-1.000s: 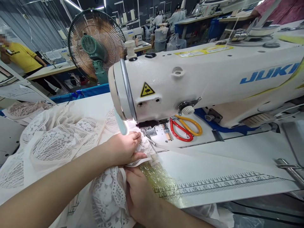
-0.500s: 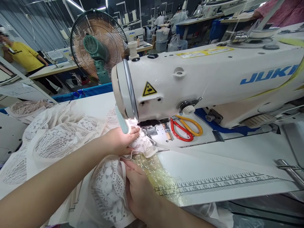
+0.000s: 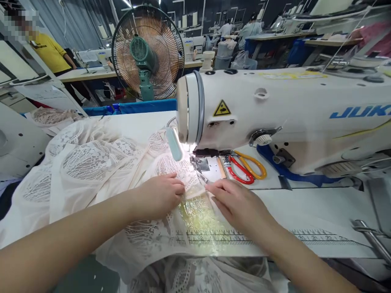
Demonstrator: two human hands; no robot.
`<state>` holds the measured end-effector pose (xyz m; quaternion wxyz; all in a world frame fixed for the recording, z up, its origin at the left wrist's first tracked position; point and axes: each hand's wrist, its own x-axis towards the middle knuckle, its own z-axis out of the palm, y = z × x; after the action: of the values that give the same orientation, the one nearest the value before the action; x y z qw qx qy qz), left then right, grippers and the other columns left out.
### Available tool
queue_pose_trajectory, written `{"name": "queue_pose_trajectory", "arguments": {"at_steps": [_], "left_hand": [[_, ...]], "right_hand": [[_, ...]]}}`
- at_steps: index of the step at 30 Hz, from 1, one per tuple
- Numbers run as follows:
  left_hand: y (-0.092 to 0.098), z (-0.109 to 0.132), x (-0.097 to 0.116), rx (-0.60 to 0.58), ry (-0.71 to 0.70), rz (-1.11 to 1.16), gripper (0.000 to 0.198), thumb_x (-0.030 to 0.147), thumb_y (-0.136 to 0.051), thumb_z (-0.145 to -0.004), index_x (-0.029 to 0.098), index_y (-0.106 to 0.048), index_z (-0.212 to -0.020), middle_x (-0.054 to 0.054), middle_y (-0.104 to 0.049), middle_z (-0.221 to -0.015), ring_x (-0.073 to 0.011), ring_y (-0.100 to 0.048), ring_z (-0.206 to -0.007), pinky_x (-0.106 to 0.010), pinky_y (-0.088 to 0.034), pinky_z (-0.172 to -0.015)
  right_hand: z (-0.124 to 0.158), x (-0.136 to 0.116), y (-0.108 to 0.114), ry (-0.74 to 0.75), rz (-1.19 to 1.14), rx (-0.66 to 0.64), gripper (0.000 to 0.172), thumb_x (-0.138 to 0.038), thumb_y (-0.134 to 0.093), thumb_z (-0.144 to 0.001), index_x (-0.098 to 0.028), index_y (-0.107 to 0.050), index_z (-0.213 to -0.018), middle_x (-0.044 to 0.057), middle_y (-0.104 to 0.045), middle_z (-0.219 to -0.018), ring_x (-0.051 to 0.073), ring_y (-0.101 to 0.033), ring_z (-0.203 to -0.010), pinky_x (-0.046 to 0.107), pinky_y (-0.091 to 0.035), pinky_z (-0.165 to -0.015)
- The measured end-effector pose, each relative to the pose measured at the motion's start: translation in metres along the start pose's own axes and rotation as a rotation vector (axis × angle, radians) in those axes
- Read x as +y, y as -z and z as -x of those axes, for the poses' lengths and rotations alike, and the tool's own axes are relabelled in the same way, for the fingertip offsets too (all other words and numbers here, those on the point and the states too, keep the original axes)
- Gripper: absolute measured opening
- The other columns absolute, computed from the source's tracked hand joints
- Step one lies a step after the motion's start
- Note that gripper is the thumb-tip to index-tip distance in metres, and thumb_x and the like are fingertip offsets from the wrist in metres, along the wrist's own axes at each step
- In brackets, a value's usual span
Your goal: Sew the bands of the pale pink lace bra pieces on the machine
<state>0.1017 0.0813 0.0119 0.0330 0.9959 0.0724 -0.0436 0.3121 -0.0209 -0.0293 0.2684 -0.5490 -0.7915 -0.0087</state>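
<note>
Under the needle end of a white sewing machine lies a pale pink lace bra. My left hand presses on the lace left of the needle, its fingers curled together on the fabric. Just right of the needle, my right hand has thumb and fingertips pinched together by a thin metal guide; what they pinch is too small to make out. More joined lace cups spread to the left, and fabric hangs over the table's front edge. A light-green lamp cover hangs beside the needle.
Scissors with red and yellow handles lie under the machine arm. A printed ruler runs along the table front; shiny clear film covers part. A metal bar stands at right. Behind are a large fan and a person in yellow.
My right hand has left the lace cup in front and moved up and right to the metal guide. My left hand has drawn back from the needle. The camera view has shifted left.
</note>
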Motion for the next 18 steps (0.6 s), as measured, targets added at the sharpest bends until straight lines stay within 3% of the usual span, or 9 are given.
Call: {"name": "queue_pose_trajectory", "arguments": {"at_steps": [2,5,9,13,15,18], "left_hand": [[-0.002,0.002,-0.003,-0.006,-0.029,-0.001,0.016,0.007,-0.051,-0.074,0.018,-0.062,-0.069,-0.003,-0.066,-0.09,-0.0176,-0.058,-0.09,-0.039,-0.037,-0.1],[-0.006,0.006,-0.007,0.002,-0.04,0.005,0.016,0.007,-0.05,-0.075,0.018,-0.062,-0.073,-0.004,-0.065,-0.097,-0.0186,-0.057,-0.095,-0.039,-0.037,-0.099],[-0.01,0.008,-0.005,0.028,-0.021,0.035,0.016,0.009,-0.049,-0.078,0.017,-0.062,-0.082,-0.004,-0.065,-0.101,-0.0193,-0.053,-0.106,-0.039,-0.03,-0.105],[-0.013,0.006,0.006,0.086,0.084,0.035,0.025,0.01,-0.044,-0.082,0.015,-0.058,-0.102,-0.006,-0.065,-0.1,-0.0201,-0.052,-0.109,-0.041,-0.028,-0.105],[-0.016,0.003,0.013,0.128,0.131,-0.012,0.031,0.019,-0.045,-0.084,0.012,-0.052,-0.114,-0.01,-0.062,-0.105,-0.0233,-0.051,-0.11,-0.045,-0.03,-0.103],[-0.022,0.0,0.019,0.144,0.106,-0.069,0.038,0.034,-0.051,-0.084,0.01,-0.052,-0.113,-0.016,-0.053,-0.122,-0.0285,-0.045,-0.117,-0.047,-0.029,-0.104]], "right_hand": [[-0.009,0.013,-0.007,0.088,0.234,-0.021,0.037,-0.007,-0.041,-0.081,-0.022,-0.059,-0.109,0.007,-0.062,-0.089,0.02,-0.054,-0.074,0.027,-0.038,-0.054],[-0.018,0.017,-0.017,0.217,0.335,-0.008,0.035,-0.005,-0.043,-0.081,-0.023,-0.062,-0.104,0.006,-0.062,-0.09,0.019,-0.053,-0.075,0.028,-0.04,-0.059],[-0.019,0.016,-0.021,0.291,0.251,-0.001,0.022,-0.008,-0.045,-0.084,-0.019,-0.064,-0.087,0.003,-0.064,-0.088,0.017,-0.052,-0.077,0.028,-0.041,-0.063],[-0.015,0.015,-0.021,0.294,0.167,0.037,0.022,-0.008,-0.044,-0.086,-0.018,-0.063,-0.086,0.002,-0.065,-0.086,0.016,-0.053,-0.076,0.028,-0.042,-0.064],[-0.015,0.013,-0.022,0.291,0.134,0.06,0.021,-0.008,-0.045,-0.086,-0.017,-0.064,-0.084,0.002,-0.065,-0.083,0.017,-0.053,-0.076,0.028,-0.043,-0.064],[-0.013,0.01,-0.024,0.281,0.095,0.035,0.02,-0.009,-0.046,-0.086,-0.017,-0.064,-0.085,0.003,-0.066,-0.083,0.017,-0.053,-0.079,0.029,-0.045,-0.067]]}}
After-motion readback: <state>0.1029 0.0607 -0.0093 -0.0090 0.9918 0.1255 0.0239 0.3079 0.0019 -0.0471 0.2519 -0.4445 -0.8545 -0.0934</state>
